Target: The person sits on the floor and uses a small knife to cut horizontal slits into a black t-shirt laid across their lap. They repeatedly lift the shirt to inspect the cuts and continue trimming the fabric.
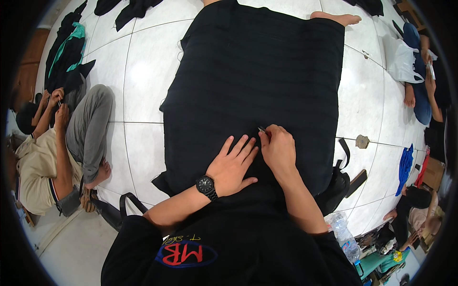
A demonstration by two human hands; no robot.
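A large piece of black fabric (pixel 253 71) lies spread over my lap and legs, with loose threads along its left edge. My left hand (pixel 232 164) rests flat on the near part of the cloth, fingers spread, with a black watch (pixel 205 185) on its wrist. Just to its right, my right hand (pixel 277 147) is closed in a pinch over the fabric. A small tool with a shiny tip (pixel 261 129) pokes out from between its thumb and fingers. Most of that tool is hidden by the hand, so its kind cannot be made out.
White floor tiles (pixel 145 86) surround me. At left, a seated person (pixel 45 162) works near a black and green garment (pixel 69 52). A white plastic bag (pixel 403 59) lies by another person at right. Nearer are a black strapped item (pixel 336 186) and plastic bottles (pixel 344 236).
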